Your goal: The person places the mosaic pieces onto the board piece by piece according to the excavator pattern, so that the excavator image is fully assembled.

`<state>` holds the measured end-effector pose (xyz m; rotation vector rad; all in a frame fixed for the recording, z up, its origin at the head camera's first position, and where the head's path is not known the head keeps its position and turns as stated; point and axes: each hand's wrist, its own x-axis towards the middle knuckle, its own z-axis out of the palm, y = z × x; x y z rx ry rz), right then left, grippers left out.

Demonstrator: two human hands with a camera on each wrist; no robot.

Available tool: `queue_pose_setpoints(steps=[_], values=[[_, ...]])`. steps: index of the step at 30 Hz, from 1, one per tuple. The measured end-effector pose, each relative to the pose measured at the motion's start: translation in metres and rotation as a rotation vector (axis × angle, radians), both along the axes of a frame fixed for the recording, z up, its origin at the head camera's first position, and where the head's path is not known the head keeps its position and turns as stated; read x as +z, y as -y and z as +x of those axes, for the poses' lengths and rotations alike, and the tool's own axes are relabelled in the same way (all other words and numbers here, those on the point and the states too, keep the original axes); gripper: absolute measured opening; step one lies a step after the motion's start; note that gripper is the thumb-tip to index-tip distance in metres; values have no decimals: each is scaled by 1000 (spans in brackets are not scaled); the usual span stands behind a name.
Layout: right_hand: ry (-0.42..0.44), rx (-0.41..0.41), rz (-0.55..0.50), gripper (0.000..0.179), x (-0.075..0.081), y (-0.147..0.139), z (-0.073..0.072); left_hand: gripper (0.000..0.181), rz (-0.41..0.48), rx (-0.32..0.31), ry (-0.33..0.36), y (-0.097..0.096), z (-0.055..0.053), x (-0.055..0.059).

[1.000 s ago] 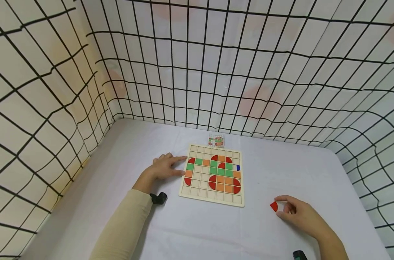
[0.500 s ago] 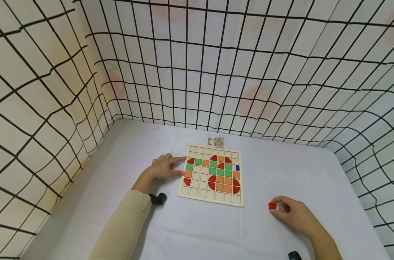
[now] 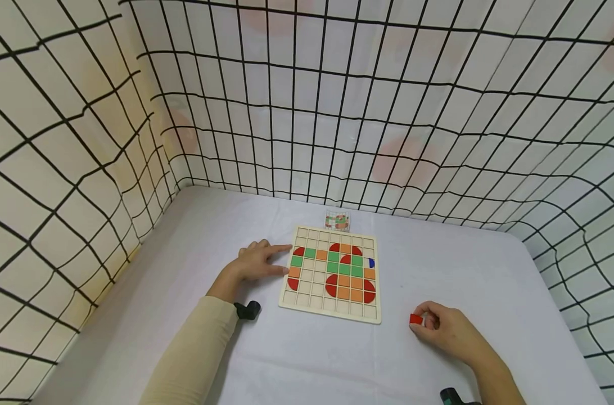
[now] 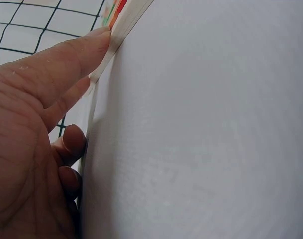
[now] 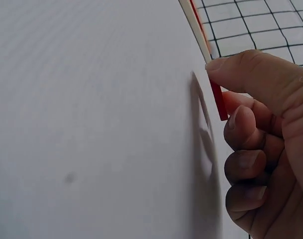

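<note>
A square cream grid board (image 3: pixel 314 302) lies on the white cloth, with red, green and orange tiles in several of its cells. My left hand (image 3: pixel 256 262) rests beside it, with the straight index finger and thumb touching the board's left edge. To the right of the board, my right hand (image 3: pixel 447 331) pinches a red tile (image 3: pixel 415 319) between thumb and fingers, just over the cloth. In the right wrist view this red tile (image 5: pixel 219 101) is seen edge-on, and the other fingers curl into the palm.
A small picture card (image 3: pixel 337 220) with a coloured pattern stands behind the board. One blue piece (image 3: pixel 371 262) shows at the board's right side. Black grid netting (image 3: pixel 312 112) rises around the back and sides of the table.
My right hand has moved a little left toward the board with the red tile, which has turned in the fingers. The left hand stays at the board's edge.
</note>
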<state>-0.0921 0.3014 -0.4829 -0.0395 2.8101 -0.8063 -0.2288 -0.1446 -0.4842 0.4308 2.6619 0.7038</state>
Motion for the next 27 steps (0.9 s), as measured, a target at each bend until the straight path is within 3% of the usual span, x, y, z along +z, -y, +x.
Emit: queue_pose_setpoints(steps=[10,27], values=[[-66,63,0,23,12,39,-19,72,-14,10,1,-2,-2,-2],[-121,249,-68,19,14,126,-42,73,0,15,9,-2,-2,-1]])
